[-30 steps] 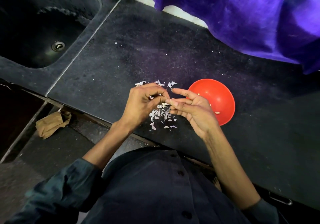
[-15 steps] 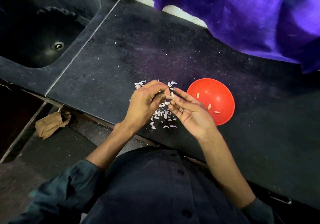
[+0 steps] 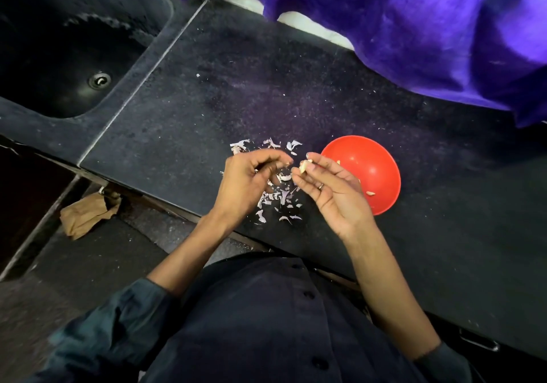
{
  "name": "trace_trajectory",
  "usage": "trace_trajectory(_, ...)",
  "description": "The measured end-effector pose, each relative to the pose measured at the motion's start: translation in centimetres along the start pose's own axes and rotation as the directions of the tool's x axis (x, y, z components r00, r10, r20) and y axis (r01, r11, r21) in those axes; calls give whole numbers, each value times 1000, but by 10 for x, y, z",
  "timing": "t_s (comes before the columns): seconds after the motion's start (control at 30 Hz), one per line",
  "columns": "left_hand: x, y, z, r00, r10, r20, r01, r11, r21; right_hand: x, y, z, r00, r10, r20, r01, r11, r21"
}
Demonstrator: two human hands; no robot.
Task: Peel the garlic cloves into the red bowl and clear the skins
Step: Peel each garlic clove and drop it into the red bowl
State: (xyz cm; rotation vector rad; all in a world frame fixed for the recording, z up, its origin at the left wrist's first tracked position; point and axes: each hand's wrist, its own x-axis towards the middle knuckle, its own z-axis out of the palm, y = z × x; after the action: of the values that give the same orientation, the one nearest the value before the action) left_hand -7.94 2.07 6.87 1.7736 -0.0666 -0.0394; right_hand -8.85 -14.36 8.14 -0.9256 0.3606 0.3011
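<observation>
One small, light, slippery garlic clove (image 3: 303, 167) sat pinched at the right hand (image 3: 331, 193) fingertips, bowl (image 3: 376, 157) at three o'clock; left hand (image 3: 248, 181) curled, whether grasping skin I cannot tell

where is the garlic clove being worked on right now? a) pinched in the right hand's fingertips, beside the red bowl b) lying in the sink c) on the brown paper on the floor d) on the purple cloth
a: the garlic clove sits pinched at the fingertips of the right hand, just left of the red bowl.
</observation>
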Motion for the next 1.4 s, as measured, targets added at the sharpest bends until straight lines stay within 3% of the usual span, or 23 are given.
trace_trajectory(0.23,-6,9,5,996,-1,86,-4,999,49,1,2,-2,971,-238,-30,212,907,-363)
trace_trajectory(0.57,-6,10,5,998,41,-45,-33,986,162,3,8,-3,956,-291,27,268,837,-478)
trace_trajectory(0.73,-9,14,4,999,42,-4,-40,979,202,3,10,-5,950,-312,19,276,810,-517)
trace_trajectory(0.9,-12,15,6,989,144,19,-144,954,264,2,8,-5,936,-352,21,304,774,-555)
trace_trajectory(1.13,-9,12,7,967,253,12,-241,906,347,-1,7,1,935,-354,14,315,811,-493)
trace_trajectory(1.4,-6,6,6,993,64,-94,-50,988,148,-3,5,-1,982,-186,25,187,965,-182)
